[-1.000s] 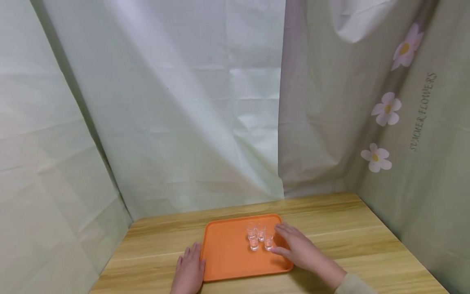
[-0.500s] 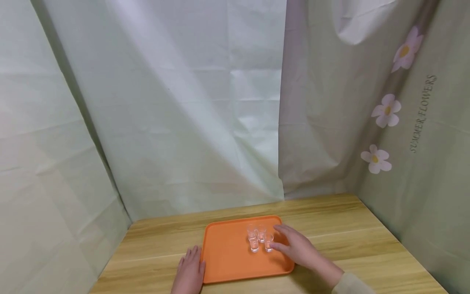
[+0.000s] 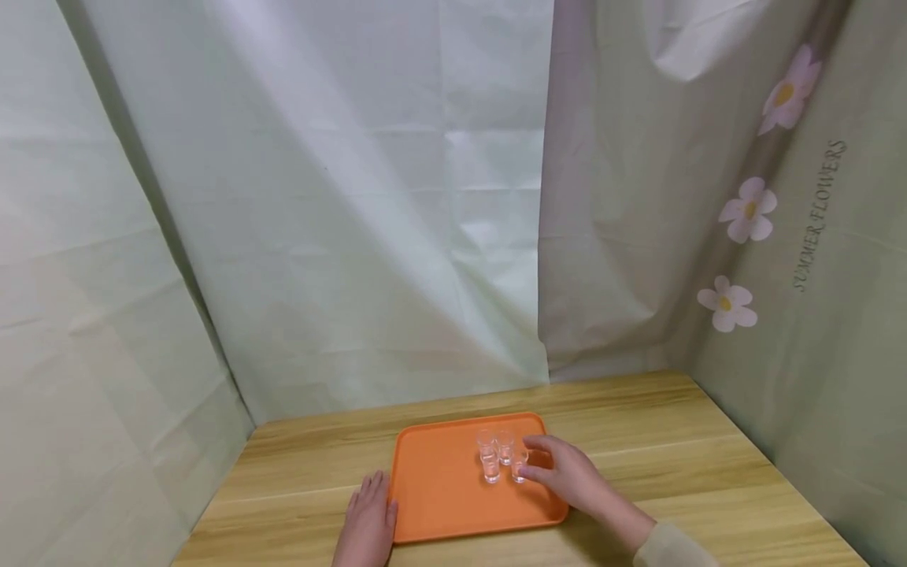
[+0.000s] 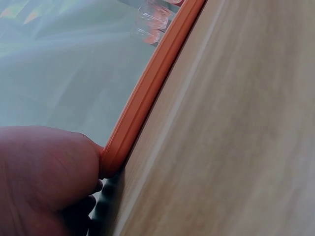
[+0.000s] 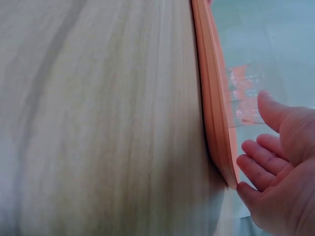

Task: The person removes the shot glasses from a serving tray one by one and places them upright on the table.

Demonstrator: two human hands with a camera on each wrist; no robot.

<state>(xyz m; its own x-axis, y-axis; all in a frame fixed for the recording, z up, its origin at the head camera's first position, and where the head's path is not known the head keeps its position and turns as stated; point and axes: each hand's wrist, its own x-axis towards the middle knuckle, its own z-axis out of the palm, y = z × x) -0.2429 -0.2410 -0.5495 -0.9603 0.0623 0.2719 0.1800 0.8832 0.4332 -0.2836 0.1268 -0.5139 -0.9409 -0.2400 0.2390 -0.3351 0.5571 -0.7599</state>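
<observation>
Several small clear shot glasses [image 3: 491,469] stand upright in a cluster on the right half of an orange tray [image 3: 439,504]. My right hand [image 3: 570,476] reaches over the tray's right side, thumb and fingers apart around the nearest right glass [image 3: 519,468]. The thumb overlaps that glass in the head view; whether it touches cannot be told. In the right wrist view the fingers are loosely bent beside the glasses [image 5: 246,110]. My left hand [image 3: 366,520] lies with straight fingers along the tray's left edge, its thumb at the rim.
A wood-grain table [image 3: 305,472] carries the tray. Pale fabric curtains [image 3: 368,236] hang behind and on both sides, the right one printed with flowers [image 3: 727,304] and lettering.
My right hand has moved slightly left, with thumb and fingers drawing in closer around the right-hand glass. The left hand, tray and glasses stay in place.
</observation>
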